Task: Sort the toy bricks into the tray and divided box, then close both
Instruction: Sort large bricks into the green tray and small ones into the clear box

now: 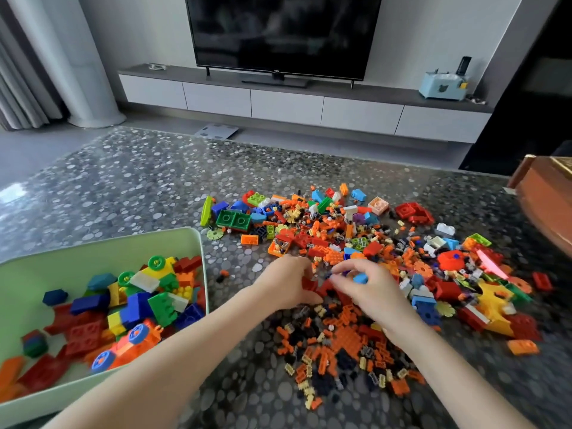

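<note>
A big heap of mixed toy bricks (356, 243) covers the pebble-patterned table, with many small orange and black pieces (343, 345) close to me. A pale green tray (198, 243) at the left holds several large bricks and wheeled parts. My left hand (284, 283) rests at the heap's near edge, fingers curled around a red brick (309, 284). My right hand (368, 286) is beside it, fingertips pinched over the pile, with a small blue brick (360, 278) under its fingers. The divided box is not in view.
A brown wooden box (544, 196) sits at the table's right edge. Beyond the table stand a TV (281, 32) on a low cabinet (278, 100), a scale on the floor (216, 131) and curtains at the left.
</note>
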### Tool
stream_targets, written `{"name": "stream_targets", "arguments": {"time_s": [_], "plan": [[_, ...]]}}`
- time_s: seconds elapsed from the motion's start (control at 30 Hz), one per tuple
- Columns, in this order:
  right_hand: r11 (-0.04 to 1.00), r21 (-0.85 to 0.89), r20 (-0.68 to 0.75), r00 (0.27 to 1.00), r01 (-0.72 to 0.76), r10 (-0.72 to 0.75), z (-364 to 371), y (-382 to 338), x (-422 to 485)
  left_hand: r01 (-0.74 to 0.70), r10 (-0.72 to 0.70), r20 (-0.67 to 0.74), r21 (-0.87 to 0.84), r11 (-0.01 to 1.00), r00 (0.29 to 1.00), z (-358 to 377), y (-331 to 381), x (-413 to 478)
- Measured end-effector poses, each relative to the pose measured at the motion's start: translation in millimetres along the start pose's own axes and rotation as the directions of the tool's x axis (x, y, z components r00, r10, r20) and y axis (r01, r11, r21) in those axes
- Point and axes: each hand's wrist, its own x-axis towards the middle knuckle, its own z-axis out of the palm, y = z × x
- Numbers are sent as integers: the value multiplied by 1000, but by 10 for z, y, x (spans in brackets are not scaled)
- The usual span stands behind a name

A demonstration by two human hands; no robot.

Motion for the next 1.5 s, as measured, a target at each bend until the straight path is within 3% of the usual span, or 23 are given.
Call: {"name": "stream_targets", "arguments": {"time_s": [0.07,0.13,0.17,0.2,0.23,0.3,0.33,0.37,0.4,0.43,0.47,0.5,0.53,0.57,0.6,0.7,0.87,0.97,1.1,1.23,1.37,1.43,1.5], "plan": [[833,-513,52,977,206,-209,94,83,57,52,-52,17,-22,998,998,-76,-79,-32],[680,-677,115,953,282,-281,181,117,98,158,-152,45,-199,967,987,-167,-167,-57],[655,-691,132,945,305,-300,209,117,113,240,-231,73,-402,883,970,-222,-217,-56],[655,-687,138,942,315,-307,223,111,128,323,-311,135,-639,699,941,-288,-263,-46],[659,-679,138,937,325,-320,229,108,144,375,-354,229,-821,430,907,-362,-318,-26],[713,-626,113,941,316,-318,238,108,173,393,-296,399,-916,-83,868,-488,-451,-16],[781,-557,97,956,282,-277,237,98,182,381,-257,437,-893,-241,862,-513,-521,3],[884,-416,76,977,215,-201,232,74,179,369,-257,450,-877,-307,855,-525,-572,34],[978,-182,57,994,102,-93,219,38,168,372,-294,456,-879,-300,840,-537,-609,70],[994,105,64,998,-31,24,205,-4,166,378,-390,417,-909,-176,821,-535,-637,123],[919,366,93,988,-146,120,188,-56,164,403,-512,311,-912,75,800,-514,-664,173],[801,555,120,975,-224,189,177,-104,178,436,-610,118,-804,405,784,-481,-698,236],[697,665,140,961,-268,237,173,-143,200,440,-605,-111,-585,681,788,-450,-712,283],[638,714,148,953,-287,264,182,-170,240,414,-520,-270,-364,834,811,-422,-716,329],[636,716,145,953,-286,265,210,-190,286,396,-440,-333,-193,898,834,-420,-700,353],[820,531,81,976,-213,201,333,-232,409,413,-386,-299,31,910,873,-370,-688,470],[995,104,-26,1000,-1,4,588,-281,573,427,-404,-208,77,901,891,-346,-754,527],[930,-309,-33,975,199,-220,719,-271,650,390,-384,-171,6,921,908,-401,-748,463],[714,-602,62,912,357,-404,849,-278,712,347,-382,-110,-249,904,917,-463,-701,337],[657,-700,42,935,279,-351,888,-285,760,352,-449,-23,-585,731,893,-522,-654,185],[616,-755,1,939,226,-343,778,-224,668,312,-422,77,-792,525,903,-519,-566,60],[659,-716,4,944,232,-329,662,-174,541,300,-388,120,-843,447,914,-492,-523,0],[784,-587,13,971,201,-239,476,-124,363,301,-361,144,-851,430,922,-453,-474,-59]]}}
